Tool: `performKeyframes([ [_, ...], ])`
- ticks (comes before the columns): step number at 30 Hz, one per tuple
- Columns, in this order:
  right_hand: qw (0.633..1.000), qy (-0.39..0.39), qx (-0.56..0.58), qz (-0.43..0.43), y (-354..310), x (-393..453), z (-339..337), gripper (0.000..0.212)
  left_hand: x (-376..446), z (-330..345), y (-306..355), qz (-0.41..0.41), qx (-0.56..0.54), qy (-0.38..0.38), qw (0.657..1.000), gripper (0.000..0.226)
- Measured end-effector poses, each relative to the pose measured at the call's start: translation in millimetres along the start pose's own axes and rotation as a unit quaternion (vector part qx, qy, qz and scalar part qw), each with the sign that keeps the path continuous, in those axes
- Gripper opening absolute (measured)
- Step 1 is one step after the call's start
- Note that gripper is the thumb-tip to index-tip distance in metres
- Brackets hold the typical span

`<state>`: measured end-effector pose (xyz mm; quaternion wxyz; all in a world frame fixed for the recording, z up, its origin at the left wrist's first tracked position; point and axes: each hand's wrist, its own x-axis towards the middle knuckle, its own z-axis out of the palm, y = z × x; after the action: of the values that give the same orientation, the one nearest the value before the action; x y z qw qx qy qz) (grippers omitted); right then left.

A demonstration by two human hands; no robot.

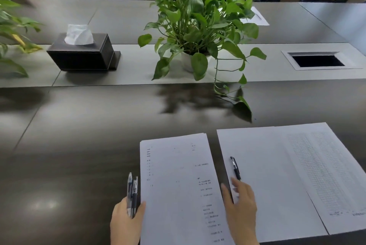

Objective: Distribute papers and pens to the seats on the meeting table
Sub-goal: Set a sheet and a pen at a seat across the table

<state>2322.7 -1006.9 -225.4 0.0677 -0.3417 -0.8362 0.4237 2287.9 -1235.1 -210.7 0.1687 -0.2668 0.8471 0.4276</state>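
From the head camera I see my left hand at seven o'clock, its grip curled round two pens and pinching the left edge of the paper stack. My right hand sits at five o'clock, fingers loose, fingertips at the lower end of a black pen lying on the sheets laid on the dark tabletop. At twelve o'clock, a potted plant; at ten, a tissue box. Another sheet lies at one o'clock.

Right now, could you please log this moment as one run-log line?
left hand: holds pens and paper stack | right hand: fingers touching black pen on placed sheets | far seat paper: set
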Motion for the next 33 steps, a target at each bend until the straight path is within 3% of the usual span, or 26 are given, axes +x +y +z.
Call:
performKeyframes([
  [3,0.994,-0.090,-0.006,0.058,-9,-15,13,0.057,-5,2,2,-0.001,0.011,-0.021,1.000,0.009],
  [5,0.989,-0.101,-0.016,0.110,-13,-16,18,0.067,-5,7,-3,-0.012,0.001,-0.017,1.000,0.033],
  [8,0.980,-0.117,-0.031,0.155,-16,-12,21,0.064,-8,10,-8,-0.006,-0.021,-0.012,1.000,0.053],
  [12,0.966,-0.136,-0.096,0.199,-23,-6,24,0.055,-4,13,-11,0.004,-0.025,-0.005,1.000,0.053],
  [16,0.958,-0.141,-0.170,0.181,-38,-8,20,0.056,-6,14,-10,0.013,-0.020,-0.008,1.000,0.052],
  [19,0.977,-0.139,-0.101,0.129,-38,-12,23,0.050,-7,13,-9,0.021,-0.019,-0.002,1.000,0.051],
  [25,0.975,-0.134,0.068,0.164,-23,-2,16,0.026,-9,16,-16,0.045,-0.035,0.023,0.998,0.046],
  [29,0.962,-0.195,0.105,0.161,-14,9,9,0.010,-10,20,-18,0.044,-0.039,0.039,0.998,0.040],
  [33,0.960,-0.239,0.110,0.091,-24,11,4,0.016,-11,14,-23,0.037,-0.068,0.042,0.996,0.031],
])
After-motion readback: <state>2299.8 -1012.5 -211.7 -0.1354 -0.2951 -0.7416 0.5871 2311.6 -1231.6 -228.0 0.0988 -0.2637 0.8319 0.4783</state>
